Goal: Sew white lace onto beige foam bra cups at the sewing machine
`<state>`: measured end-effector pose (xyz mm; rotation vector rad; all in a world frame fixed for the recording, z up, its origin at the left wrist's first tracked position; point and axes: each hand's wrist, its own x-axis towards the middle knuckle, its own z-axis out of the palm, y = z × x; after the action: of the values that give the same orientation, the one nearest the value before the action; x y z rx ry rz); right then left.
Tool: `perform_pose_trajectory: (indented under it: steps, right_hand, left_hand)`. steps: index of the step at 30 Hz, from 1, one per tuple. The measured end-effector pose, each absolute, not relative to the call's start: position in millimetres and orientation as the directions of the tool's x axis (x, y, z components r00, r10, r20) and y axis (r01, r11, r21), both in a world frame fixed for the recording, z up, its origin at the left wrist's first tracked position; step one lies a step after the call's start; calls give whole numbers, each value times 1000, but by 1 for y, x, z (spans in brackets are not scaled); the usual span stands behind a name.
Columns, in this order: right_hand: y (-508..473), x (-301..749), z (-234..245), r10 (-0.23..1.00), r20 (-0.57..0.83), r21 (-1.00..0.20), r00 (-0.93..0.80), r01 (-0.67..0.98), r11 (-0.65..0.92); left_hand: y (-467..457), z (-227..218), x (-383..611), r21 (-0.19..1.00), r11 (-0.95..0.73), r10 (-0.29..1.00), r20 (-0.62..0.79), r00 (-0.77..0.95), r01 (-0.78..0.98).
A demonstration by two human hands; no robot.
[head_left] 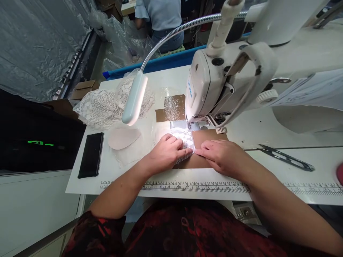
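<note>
My left hand (167,151) has its fingers curled down onto a small piece of white lace (186,137) that lies just in front of the sewing machine's needle (191,125). My right hand (221,153) lies beside it, fingertips pinched on the lace's right edge over a brown patch (206,137) on the table. The two hands almost touch. The white sewing machine head (211,85) stands directly behind them. Whether the lace is under the presser foot I cannot tell.
A heap of white lace (102,105) lies at the far left under a gooseneck lamp (134,98). A pale cup-shaped pad (123,138) and a black phone (91,154) lie left. Thread snips (286,157) lie right. A printed ruler (187,186) runs along the front edge. Another person (160,18) sits beyond.
</note>
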<state>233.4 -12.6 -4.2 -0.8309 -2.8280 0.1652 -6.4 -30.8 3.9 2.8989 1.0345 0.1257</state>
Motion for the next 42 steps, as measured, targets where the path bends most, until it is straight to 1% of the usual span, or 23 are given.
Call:
perform_pose_trajectory:
  steps: [5,9,11,15,18,21,24,35,42]
  right_hand:
    - [-14,233,-1,582,121,-191,-804,556,809]
    - [-15,234,-1,627,153,-244,-764,586,773]
    - [-16,233,-3,619,177,-236,-766,577,782]
    - [-16,230,-5,572,189,-172,-798,546,820]
    - [-16,228,-4,569,181,-179,-802,542,821]
    - [-16,228,-3,596,165,-216,-786,561,799]
    - [-16,228,-6,606,166,-240,-778,564,790]
    - [-17,228,-13,629,205,-229,-750,588,776]
    - [-17,227,-13,633,204,-235,-747,590,772]
  left_hand:
    - [-31,3,-6,94,-770,637,53,769,631]
    - [-31,3,-5,103,-767,640,64,765,633]
    - [-31,2,-5,106,-769,638,77,766,630]
    - [-30,1,-5,126,-789,614,119,780,602]
    - [-30,1,-4,136,-789,612,91,786,599]
    - [-29,0,-4,114,-782,622,61,781,613]
    - [-29,-2,-2,88,-774,632,62,772,627]
    - [-30,-4,5,52,-715,699,13,715,698]
    - [-31,-2,7,44,-699,715,28,699,713]
